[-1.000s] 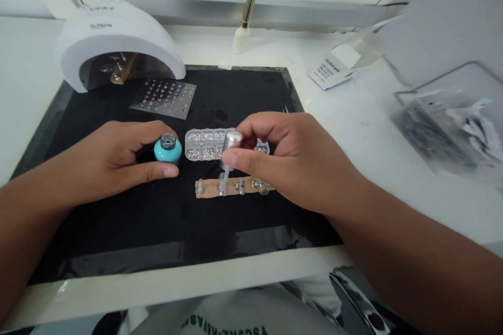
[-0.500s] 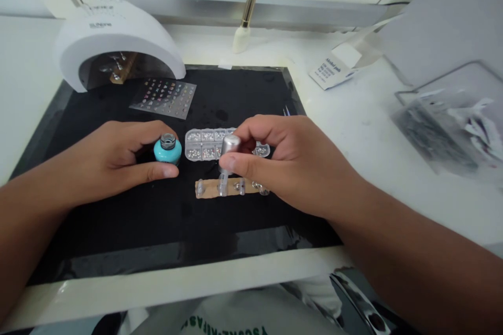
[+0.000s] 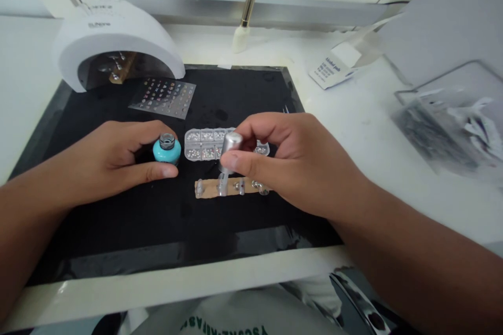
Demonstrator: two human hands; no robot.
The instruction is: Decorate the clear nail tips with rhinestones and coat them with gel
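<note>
My left hand (image 3: 129,154) is closed around a turquoise nail polish bottle (image 3: 167,153), which stands uncapped with its dark neck showing. Between the thumb and fingers of my right hand (image 3: 275,154) is the silver brush cap (image 3: 231,147), tilted with its brush pointing down. The brush end is at the second clear nail tip (image 3: 222,187) from the left on a tan strip (image 3: 210,188). Several nail tips sit along this strip, and those at its right carry shiny bits. Behind it lies a clear compartment case (image 3: 202,145) of small rhinestones, partly covered by my right hand.
A white nail lamp (image 3: 118,26) stands at the back left, with a strip of nail tips inside. A sticker sheet (image 3: 167,97) lies before it on the black mat (image 3: 129,230). Behind are a gold-capped bottle (image 3: 241,36), an alcohol pad box (image 3: 332,68) and a plastic bag (image 3: 444,131) at right.
My right hand and the brush cap have shifted very slightly, with the brush still at the second nail tip. My left hand stays on the bottle.
</note>
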